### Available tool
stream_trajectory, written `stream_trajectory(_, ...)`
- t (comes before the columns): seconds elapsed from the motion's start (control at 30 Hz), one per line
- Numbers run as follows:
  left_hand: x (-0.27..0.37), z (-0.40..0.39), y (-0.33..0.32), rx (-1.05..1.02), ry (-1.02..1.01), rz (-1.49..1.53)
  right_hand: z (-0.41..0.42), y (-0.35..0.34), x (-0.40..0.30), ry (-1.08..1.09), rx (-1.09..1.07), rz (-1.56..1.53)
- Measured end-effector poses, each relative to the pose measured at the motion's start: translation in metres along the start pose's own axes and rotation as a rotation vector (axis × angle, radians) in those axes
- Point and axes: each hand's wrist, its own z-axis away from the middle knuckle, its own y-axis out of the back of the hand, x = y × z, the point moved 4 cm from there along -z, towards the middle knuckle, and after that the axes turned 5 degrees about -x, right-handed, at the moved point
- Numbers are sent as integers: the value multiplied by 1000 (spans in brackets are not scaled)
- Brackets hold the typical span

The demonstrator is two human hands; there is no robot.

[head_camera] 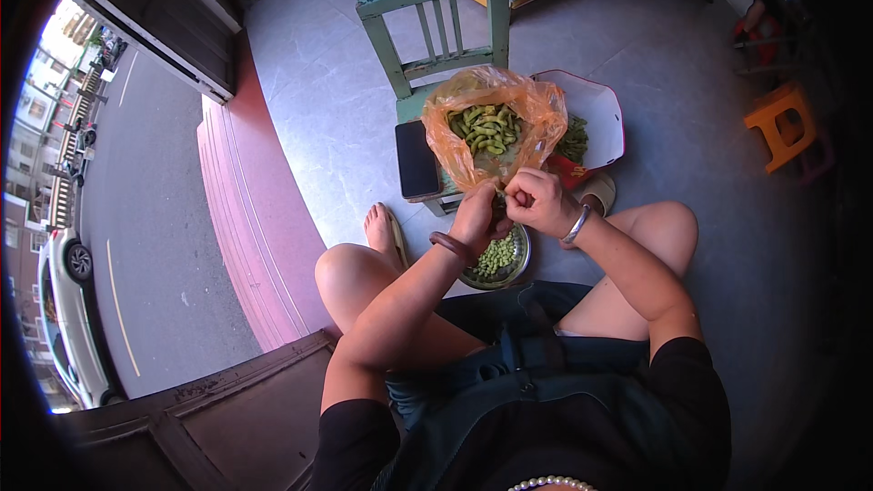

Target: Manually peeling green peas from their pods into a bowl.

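My left hand (477,217) and my right hand (539,200) meet above a metal bowl (524,262) of shelled green beans (496,256). Their fingers close on a small green bean pod (500,195), mostly hidden between them. Just beyond, an orange plastic bag (539,109) lies open on the seat of a green wooden chair, with many green bean pods (485,128) inside. To the right of the bag, a white box with a red edge (600,109) holds green pods or husks (573,140), partly covered by the bag.
The green wooden chair (436,65) faces me, and a black phone (418,159) lies at its seat's left edge. An orange plastic stool (784,124) stands far right. A brown door panel (252,416) is at lower left, beside the doorway to a street with a parked car (71,320).
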Motion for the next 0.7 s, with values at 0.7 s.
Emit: stream_trajectory(0.7,-45,-36,67,210,35,-738,43,109,183,-986,169,82)
